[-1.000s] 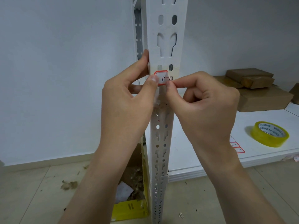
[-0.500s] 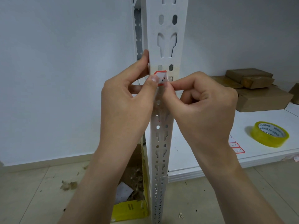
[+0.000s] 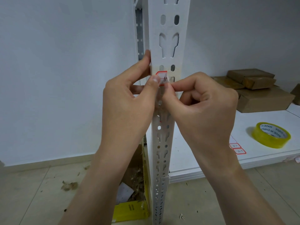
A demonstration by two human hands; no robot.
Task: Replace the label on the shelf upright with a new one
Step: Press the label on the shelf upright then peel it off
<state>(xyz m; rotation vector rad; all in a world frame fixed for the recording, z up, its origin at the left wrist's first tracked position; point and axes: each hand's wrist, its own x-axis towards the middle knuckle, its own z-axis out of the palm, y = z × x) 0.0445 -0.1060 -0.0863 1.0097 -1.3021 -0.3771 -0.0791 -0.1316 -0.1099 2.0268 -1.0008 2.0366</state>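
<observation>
Head view: I'm seeing my left hand (image 3: pixel 128 108) gripping the upright (image 3: pixel 168 38), thumb pressing the label (image 3: pixel 163 77); my right hand (image 3: pixel 204 108) is pinching the label's right edge.

Matt white painted metal upright (image 3: pixel 168 46), paper label (image 3: pixel 162 78), glossy tape roll (image 3: pixel 271 135).

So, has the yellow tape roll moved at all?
No. The tape roll lies where it did on the shelf board, same gap from the spare labels.

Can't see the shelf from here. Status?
Left hand holds upright, thumb on label. Right hand pinching at label's right edge. Nothing blocking.
</observation>
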